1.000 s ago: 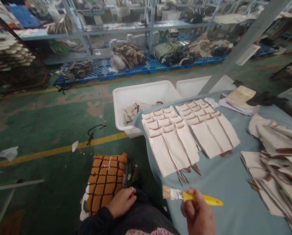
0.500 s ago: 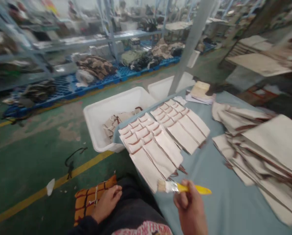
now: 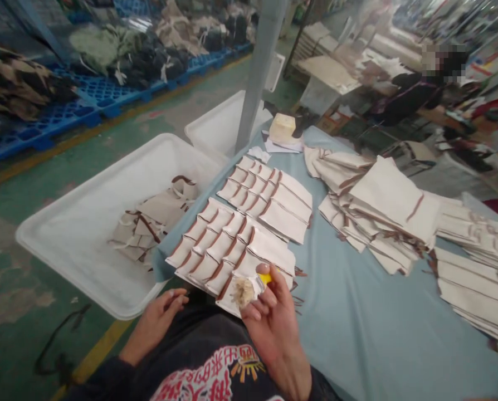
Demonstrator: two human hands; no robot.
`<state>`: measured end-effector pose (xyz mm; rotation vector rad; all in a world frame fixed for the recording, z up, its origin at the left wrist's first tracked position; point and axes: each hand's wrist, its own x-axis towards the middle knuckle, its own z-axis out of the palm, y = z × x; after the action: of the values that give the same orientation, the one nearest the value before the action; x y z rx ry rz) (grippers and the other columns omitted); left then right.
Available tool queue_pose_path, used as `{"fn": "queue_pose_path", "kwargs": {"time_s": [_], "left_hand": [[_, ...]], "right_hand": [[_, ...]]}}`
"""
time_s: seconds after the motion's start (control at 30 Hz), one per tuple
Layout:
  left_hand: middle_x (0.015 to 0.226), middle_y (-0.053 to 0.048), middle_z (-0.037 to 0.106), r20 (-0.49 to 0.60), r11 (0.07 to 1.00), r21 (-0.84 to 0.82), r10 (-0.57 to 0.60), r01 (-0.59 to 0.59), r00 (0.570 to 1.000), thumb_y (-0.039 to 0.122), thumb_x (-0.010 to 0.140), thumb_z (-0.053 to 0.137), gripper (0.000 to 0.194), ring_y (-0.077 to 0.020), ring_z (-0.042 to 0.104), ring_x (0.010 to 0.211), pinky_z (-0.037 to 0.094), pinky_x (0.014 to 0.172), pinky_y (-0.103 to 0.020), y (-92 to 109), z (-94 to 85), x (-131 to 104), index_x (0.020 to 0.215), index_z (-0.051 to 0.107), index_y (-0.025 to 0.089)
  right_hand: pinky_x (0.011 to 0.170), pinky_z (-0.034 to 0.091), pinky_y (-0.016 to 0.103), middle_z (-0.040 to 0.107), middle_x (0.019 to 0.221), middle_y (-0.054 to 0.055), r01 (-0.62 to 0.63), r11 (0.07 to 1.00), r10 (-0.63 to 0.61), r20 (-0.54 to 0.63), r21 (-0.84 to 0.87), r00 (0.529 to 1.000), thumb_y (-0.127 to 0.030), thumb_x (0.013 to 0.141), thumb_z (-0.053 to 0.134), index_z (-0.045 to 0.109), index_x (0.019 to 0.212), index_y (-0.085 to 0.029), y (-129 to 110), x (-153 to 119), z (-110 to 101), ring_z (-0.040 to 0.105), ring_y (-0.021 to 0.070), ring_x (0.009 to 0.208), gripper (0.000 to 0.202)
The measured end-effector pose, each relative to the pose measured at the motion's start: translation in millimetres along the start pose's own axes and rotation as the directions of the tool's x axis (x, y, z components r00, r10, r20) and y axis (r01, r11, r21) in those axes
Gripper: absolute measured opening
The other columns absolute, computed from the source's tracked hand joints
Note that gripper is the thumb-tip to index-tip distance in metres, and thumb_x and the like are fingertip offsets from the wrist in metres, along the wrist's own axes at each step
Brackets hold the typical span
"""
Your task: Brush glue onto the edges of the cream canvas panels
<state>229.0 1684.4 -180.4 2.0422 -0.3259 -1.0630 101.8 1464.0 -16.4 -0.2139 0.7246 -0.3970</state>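
My right hand [image 3: 276,320] is closed round the yellow handle of a paintbrush [image 3: 244,292], its pale bristles facing left over the nearer stack of cream fabric pieces [image 3: 215,245]. These pieces have rows of pockets edged with brown binding. Whether the bristles touch the fabric I cannot tell. Beyond lies a second stack of the same pocketed pieces [image 3: 269,192]. My left hand [image 3: 157,320] hangs beside my lap near the table's left corner, fingers loosely bent and holding nothing.
Left of the blue-covered table [image 3: 341,317] stands a white bin [image 3: 86,223] holding similar pieces. A metal post [image 3: 255,72] rises behind. A yellow block [image 3: 282,128] sits at the table's far end. More fabric piles [image 3: 382,206] lie rightward. A person [image 3: 416,94] sits farther off.
The view has swung right and closer to the table. My right hand has turned, bringing the brush over the nearer stack. My left hand has come off the orange checked cushion.
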Motion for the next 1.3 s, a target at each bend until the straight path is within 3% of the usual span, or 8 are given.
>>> {"fn": "queue_pose_path", "kwargs": {"time_s": [0.13, 0.3, 0.4, 0.57, 0.7, 0.93, 1.13, 1.3], "left_hand": [[0.105, -0.016, 0.081, -0.033, 0.992, -0.107, -0.077, 0.073, 0.996, 0.08, 0.073, 0.06, 0.078, -0.0332, 0.078, 0.095, 0.06, 0.093, -0.045, -2.5, -31.1, -1.0, 0.111, 0.069, 0.014], [0.102, -0.015, 0.082, -0.155, 0.989, -0.115, -0.114, 0.096, 0.981, 0.078, 0.074, 0.06, 0.071, -0.0357, 0.076, 0.101, 0.058, 0.097, -0.047, 7.8, -43.9, -29.4, 0.106, 0.072, 0.016], [0.095, -0.012, 0.082, -0.255, 0.995, -0.09, -0.051, 0.028, 0.966, 0.071, 0.082, 0.058, 0.058, -0.0321, 0.077, 0.093, 0.06, 0.089, -0.042, 41.7, -50.6, -63.2, 0.1, 0.074, 0.018], [0.076, -0.003, 0.075, -0.384, 0.968, -0.034, 0.217, -0.248, 0.898, 0.05, 0.097, 0.055, 0.036, -0.0184, 0.071, 0.071, 0.058, 0.069, -0.025, 117.8, -61.4, -118.5, 0.086, 0.073, 0.021], [0.079, 0.001, 0.075, -0.36, 0.904, -0.092, 0.361, -0.418, 0.86, 0.035, 0.1, 0.055, 0.023, -0.0134, 0.071, 0.071, 0.055, 0.068, -0.02, 137.4, -72.3, -139.4, 0.093, 0.072, 0.023], [0.079, 0.0, 0.073, -0.424, 0.883, -0.129, 0.362, -0.451, 0.83, 0.029, 0.102, 0.048, 0.027, -0.0117, 0.07, 0.074, 0.053, 0.071, -0.019, 94.0, -115.4, -157.4, 0.086, 0.068, 0.02], [0.065, 0.003, 0.067, -0.633, 0.878, -0.103, 0.305, -0.468, 0.712, 0.023, 0.101, 0.05, 0.029, -0.0092, 0.064, 0.058, 0.048, 0.057, -0.017, 22.4, -185.8, -196.7, 0.075, 0.063, 0.02], [0.065, 0.003, 0.064, -0.737, 0.914, -0.036, 0.25, -0.405, 0.628, 0.021, 0.101, 0.049, 0.029, -0.0098, 0.062, 0.059, 0.046, 0.059, -0.02, -43.3, -244.1, -240.1, 0.074, 0.06, 0.021]], "right_hand": [[0.04, 0.022, 0.012, 0.019, 0.045, -0.018, -0.195, 0.963, 0.176, 0.111, 0.188, 0.978, -0.03, 0.07, 0.093, 0.061, 0.078, -0.021, 22.3, 16.7, 12.4, 0.01, 0.003, 0.041, 0.034], [0.039, 0.023, 0.011, 0.023, 0.046, -0.018, -0.344, 0.91, 0.298, 0.21, 0.231, 0.931, -0.02, 0.076, 0.088, 0.062, 0.077, -0.019, 40.5, 29.7, 17.5, 0.015, 0.0022, 0.04, 0.027], [0.04, 0.025, 0.011, 0.021, 0.047, -0.017, -0.417, 0.892, 0.369, 0.252, 0.172, 0.894, -0.021, 0.076, 0.088, 0.063, 0.078, -0.019, 47.9, 31.9, 23.9, 0.015, 0.0028, 0.041, 0.026], [0.037, 0.024, 0.012, 0.011, 0.046, -0.018, -0.455, 0.89, 0.432, 0.245, 0.04, 0.868, -0.026, 0.071, 0.092, 0.063, 0.077, -0.019, 63.0, 31.6, 39.0, 0.008, 0.0038, 0.041, 0.03], [0.037, 0.024, 0.012, 0.012, 0.047, -0.018, -0.364, 0.923, 0.384, 0.211, -0.126, 0.899, -0.028, 0.065, 0.094, 0.062, 0.075, -0.02, 84.3, 30.6, 51.5, 0.007, 0.0041, 0.043, 0.035], [0.037, 0.026, 0.013, 0.016, 0.046, -0.017, -0.239, 0.897, 0.335, 0.219, -0.372, 0.916, -0.042, 0.068, 0.09, 0.061, 0.075, -0.021, 160.8, 24.9, 77.4, 0.008, 0.0046, 0.043, 0.037], [0.036, 0.023, 0.014, 0.013, 0.046, -0.018, -0.284, 0.809, 0.429, 0.186, -0.515, 0.884, -0.047, 0.067, 0.09, 0.06, 0.075, -0.022, 270.3, 6.9, 117.0, 0.006, 0.0048, 0.043, 0.04], [0.037, 0.023, 0.014, 0.014, 0.046, -0.017, -0.28, 0.709, 0.491, 0.169, -0.648, 0.855, -0.051, 0.067, 0.089, 0.057, 0.074, -0.022, 367.5, -13.0, 151.4, 0.007, 0.005, 0.043, 0.043]]}}
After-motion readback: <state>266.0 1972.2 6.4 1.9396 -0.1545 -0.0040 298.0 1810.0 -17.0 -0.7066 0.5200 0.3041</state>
